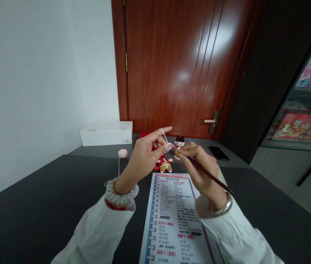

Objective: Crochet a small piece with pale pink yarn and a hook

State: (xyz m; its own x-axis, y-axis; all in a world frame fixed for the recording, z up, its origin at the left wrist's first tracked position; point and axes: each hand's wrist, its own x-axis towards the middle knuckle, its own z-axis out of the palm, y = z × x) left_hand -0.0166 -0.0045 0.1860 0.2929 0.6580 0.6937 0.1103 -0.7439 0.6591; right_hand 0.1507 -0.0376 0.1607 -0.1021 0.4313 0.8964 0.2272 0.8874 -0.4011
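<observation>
Pale yarn runs over the raised index finger of my left hand [147, 157], whose thumb and other fingers pinch a small light crochet piece [168, 147]. My right hand [202, 167] grips a dark-handled crochet hook [213, 176] like a pen, its tip at the crochet piece. A ball of pale pink yarn [122, 153] rests on the table left of my hands, its strand running down toward my left wrist. Just beyond the hands stands a crocheted doll [179, 142] with black hair; a red and tan crocheted piece [165, 165] lies below the crochet piece, partly hidden.
A printed pattern sheet [172, 216] lies on the dark table [48, 205] under my forearms. At the back left is a white box [106, 133]. A black phone [218, 153] lies at the right. Behind the table stand a wooden door [172, 66] and a dark cabinet [254, 80].
</observation>
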